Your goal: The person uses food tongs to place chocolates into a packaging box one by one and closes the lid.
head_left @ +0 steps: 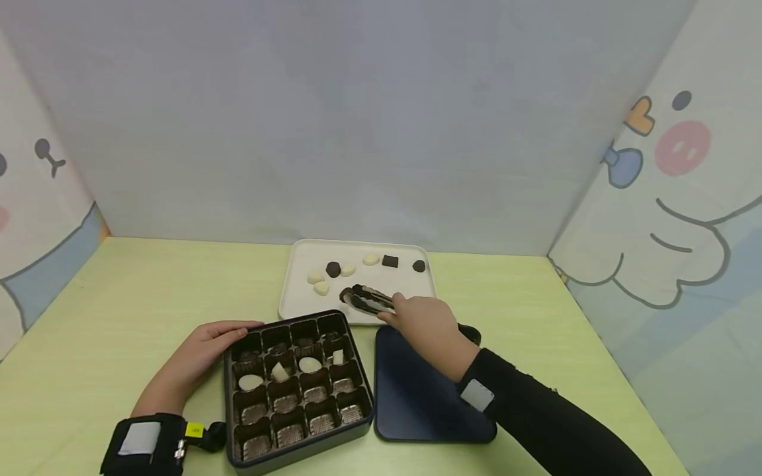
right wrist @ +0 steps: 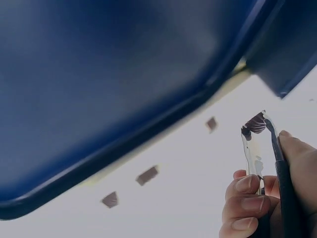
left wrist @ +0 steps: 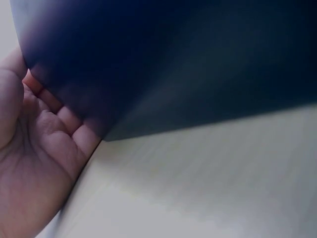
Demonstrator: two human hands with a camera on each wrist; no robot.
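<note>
- The right hand (head_left: 430, 327) has its grip closed round a pair of tongs (right wrist: 286, 188); thumb and fingers press the handles from both sides. The tips stand a little apart, with one dark ridged chocolate (right wrist: 257, 123) caught between them.
- That chocolate is over the near side of the white tray (head_left: 389, 281); whether it is lifted clear or touching, I cannot tell.
- The left hand (head_left: 205, 347) holds the box (head_left: 309, 446) at its back left corner, fingers bent round the edge, so its grip is on the box wall alone.
- Done, as far as shows: the second row from the back has a white piece (head_left: 309, 365) in each of its four compartments. The back row seems to hold dark pieces too — they barely stand out against the brown liner.
- Left to do: the two nearer rows look bare, only the shiny ribbed floors of their compartments showing. On the tray lie four white pieces (head_left: 371, 259) and three dark pieces (head_left: 390, 262), besides the one in the tongs.
- My judgement: the filling is about half done, and the tray's pieces plus the held one would match the eight bare compartments.
- A dark blue lid (head_left: 428, 403) lies flat on the counter (head_left: 536, 317), just beside the box — closing up looks not yet begun.
</note>
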